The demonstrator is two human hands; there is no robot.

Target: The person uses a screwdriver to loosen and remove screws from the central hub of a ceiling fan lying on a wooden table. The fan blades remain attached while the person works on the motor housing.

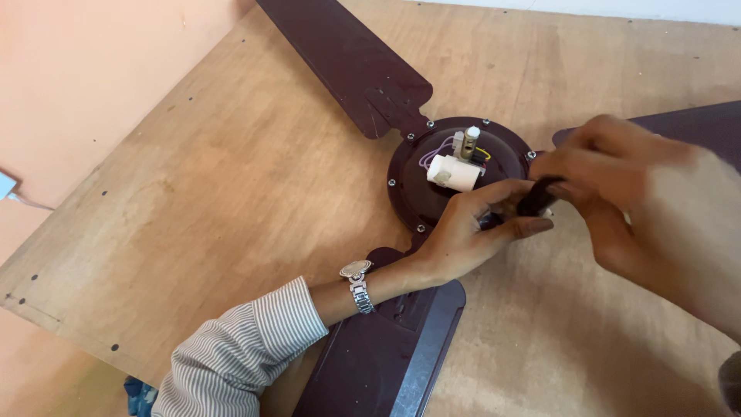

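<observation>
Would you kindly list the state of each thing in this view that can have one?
Ceiling fan: lying flat on the wooden board, motor housing facing up, blades attached.
White capacitor: lying on its side on the housing, wires connected.
Small dark part: pinched between both hands beside the housing.
Left hand: fingers closed on the dark part.
Right hand: fingers closed on the dark part, blurred.
Wristwatch: worn on the left wrist.
</observation>
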